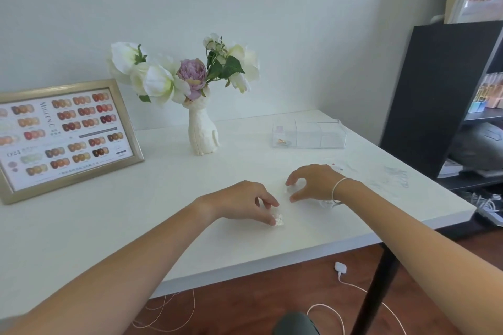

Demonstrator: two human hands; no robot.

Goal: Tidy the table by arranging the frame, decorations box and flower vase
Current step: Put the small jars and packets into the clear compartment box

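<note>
A gold frame (128, 128) with a nail colour chart leans at the table's left. To its right stands a white flower vase (202, 132) with white and lilac flowers. The clear decorations box (309, 133) with compartments sits at the back right. My left hand (242, 202) rests near the table's front, its fingertips pinched on a small cluster of white beads (278, 219). My right hand (313, 182) is curled over small clear decorations (290, 189) on the table, fingers apart; a clear piece (328, 203) lies under its wrist.
The white table (136, 226) ends in a front edge and a right corner. Small clear and red bits (392, 174) lie scattered at the right. A black shelf unit (441, 95) stands beyond the right edge. Cables (343, 277) lie on the wooden floor.
</note>
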